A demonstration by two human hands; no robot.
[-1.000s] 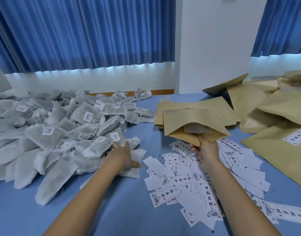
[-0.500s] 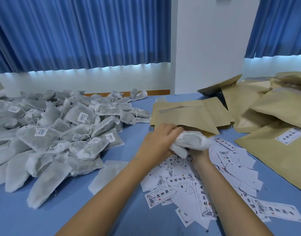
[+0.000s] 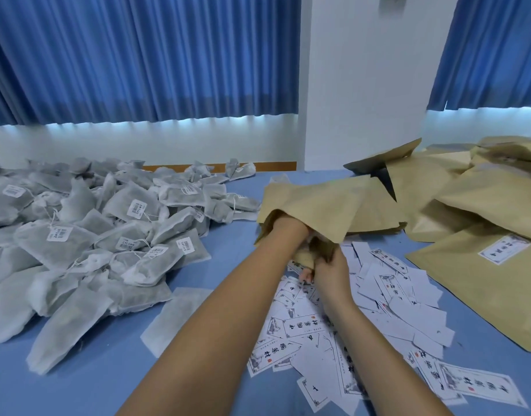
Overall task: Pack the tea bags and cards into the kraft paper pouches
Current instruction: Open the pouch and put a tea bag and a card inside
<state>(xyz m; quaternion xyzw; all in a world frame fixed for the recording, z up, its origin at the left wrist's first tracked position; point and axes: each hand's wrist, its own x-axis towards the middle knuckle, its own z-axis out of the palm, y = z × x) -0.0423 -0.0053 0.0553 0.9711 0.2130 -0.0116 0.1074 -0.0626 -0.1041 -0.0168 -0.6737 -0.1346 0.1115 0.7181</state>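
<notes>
An open kraft pouch lies on top of a flat pouch stack at the centre of the blue table. My left hand is pushed into its mouth up to the wrist, so its fingers and the tea bag it carried are hidden. Below the mouth, my right hand grips the pouch's lower lip. A big heap of grey tea bags with white tags fills the left side. White printed cards are scattered under my right forearm.
One flat tea bag lies alone by my left forearm. Several kraft pouches, one labelled, are piled at the right. The table backs onto a white wall with blue curtains.
My left hand took a tea bag from the heap, carried it right and went into the pouch mouth. My right hand stayed on the pouch's lower lip.
</notes>
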